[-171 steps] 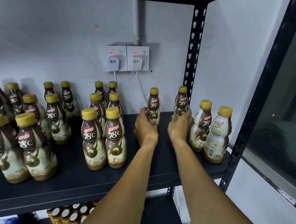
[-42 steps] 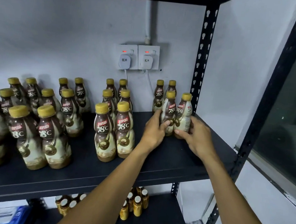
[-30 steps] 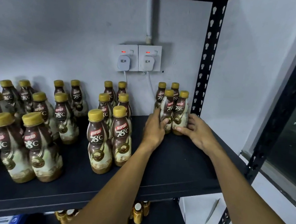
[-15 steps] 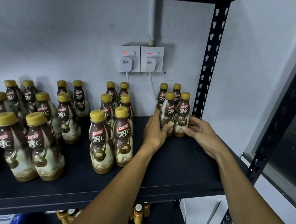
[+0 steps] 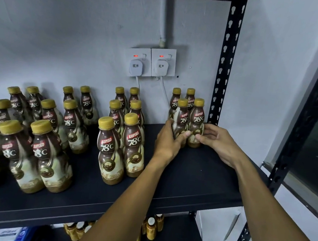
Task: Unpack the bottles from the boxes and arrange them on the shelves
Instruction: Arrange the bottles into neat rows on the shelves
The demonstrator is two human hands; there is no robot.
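Several brown coffee bottles with gold caps stand in paired rows on the black shelf [image 5: 197, 174]. At the back right, near the upright post, stands a cluster of such bottles. My left hand [image 5: 168, 140] grips the front left bottle [image 5: 181, 118] of that cluster, thumb across its lower body. My right hand [image 5: 217, 140] pinches the base of the front right bottle [image 5: 197, 118] with its fingertips. Two more bottles [image 5: 176, 96] stand directly behind them against the wall.
Two wall sockets [image 5: 151, 62] with plugs and cables sit behind the shelf. The black perforated post [image 5: 227, 59] stands right of the cluster. Nearer bottle pairs [image 5: 120, 147] stand left of my left arm. A lower shelf holds small gold-capped bottles [image 5: 151, 228].
Both hands have stayed on the two front bottles at the back right and shifted them slightly; my right fingers now pinch lower on the right bottle. The view has barely moved.
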